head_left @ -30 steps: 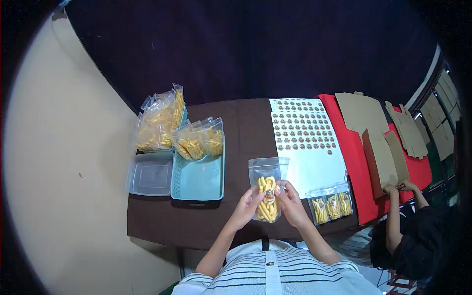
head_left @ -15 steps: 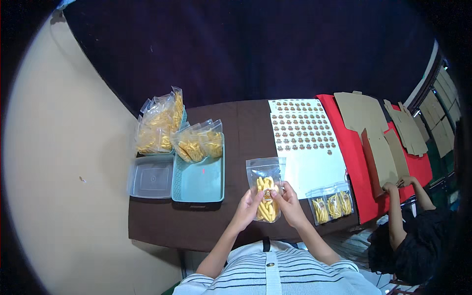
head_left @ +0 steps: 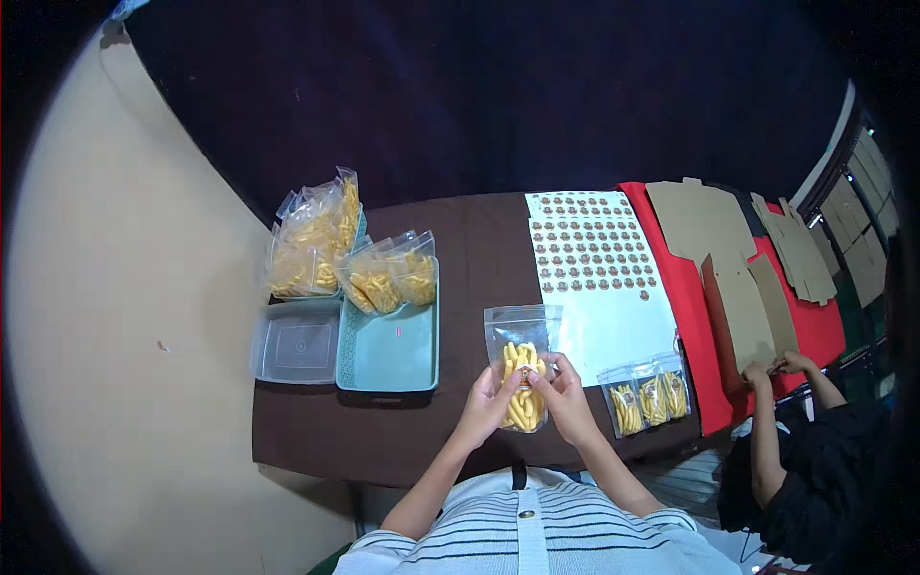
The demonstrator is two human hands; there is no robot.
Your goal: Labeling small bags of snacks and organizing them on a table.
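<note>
A clear zip pouch (head_left: 522, 331) of yellow stick snacks is held upright over the near edge of the table. My left hand (head_left: 484, 407) grips its left side and my right hand (head_left: 565, 398) its right side. Both thumbs press on a small round sticker (head_left: 523, 375) at the middle of the pouch front and partly cover it. To the right lies a sticker sheet (head_left: 613, 326), its upper part full of small round stickers and its lower part bare. Beside its lower corner, several labelled pouches (head_left: 652, 401) of the same snack lie in an overlapping row.
A blue-green basket (head_left: 393, 369) at the left has pouches (head_left: 388, 278) at its far end. Behind, more pouches (head_left: 311, 244) fill another container. A clear lidded box (head_left: 299, 343) sits alongside. At right, a co-worker's hands (head_left: 771, 369) touch a brown cardboard box (head_left: 743, 307) on red cloth (head_left: 685, 355).
My hands and the pouch stay nearly in place, thumbs still on the sticker. The co-worker's hands have shifted slightly at the box's near end.
</note>
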